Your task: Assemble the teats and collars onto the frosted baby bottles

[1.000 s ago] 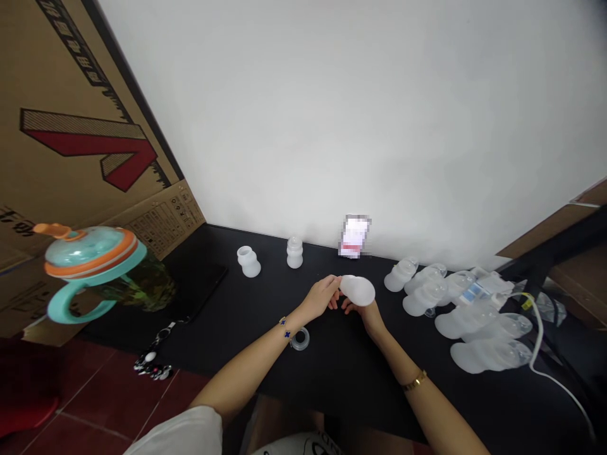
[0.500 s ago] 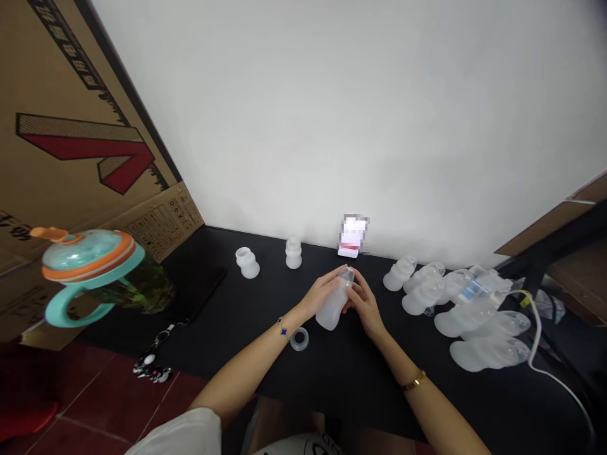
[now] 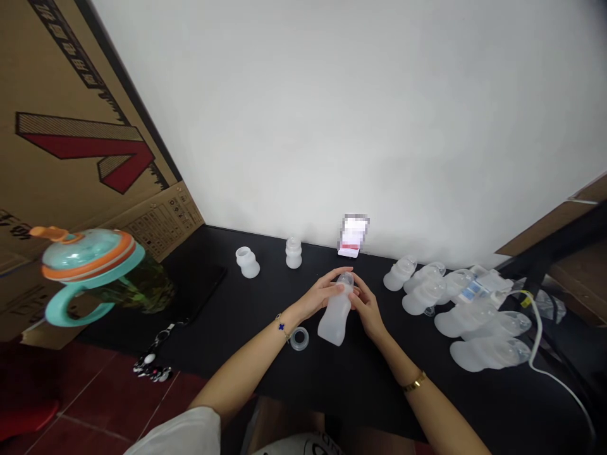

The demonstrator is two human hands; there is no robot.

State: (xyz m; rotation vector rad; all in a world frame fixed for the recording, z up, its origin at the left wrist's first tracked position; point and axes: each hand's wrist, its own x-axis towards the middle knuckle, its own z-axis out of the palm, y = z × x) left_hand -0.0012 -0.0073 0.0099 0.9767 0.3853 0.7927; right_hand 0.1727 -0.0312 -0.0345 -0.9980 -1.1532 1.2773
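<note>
A frosted white baby bottle [image 3: 334, 319] with a clear cap is held between both hands over the black table, its base tilted toward me. My left hand [image 3: 318, 296] closes on the bottle's upper part from the left. From the right, my right hand [image 3: 368, 306] grips it just below the cap, with some fingers hidden behind it. Beside my left wrist lies a translucent ring [image 3: 299, 339]. Farther back stand a small open-topped bottle [image 3: 248, 263] and a small capped bottle [image 3: 293, 253].
Several capped bottles [image 3: 488, 352] lie and stand at the right, near a white cable [image 3: 537, 328] and a plastic packet [image 3: 478, 287]. A lit phone [image 3: 353, 236] leans on the wall. At left are a teal-handled jug [image 3: 95, 265], a dark tablet-like slab [image 3: 203, 291] and a cardboard box [image 3: 61, 189].
The bottle's base has swung down toward me and slightly right, so the bottle is more in line with my view. Both hands still hold it near the cap.
</note>
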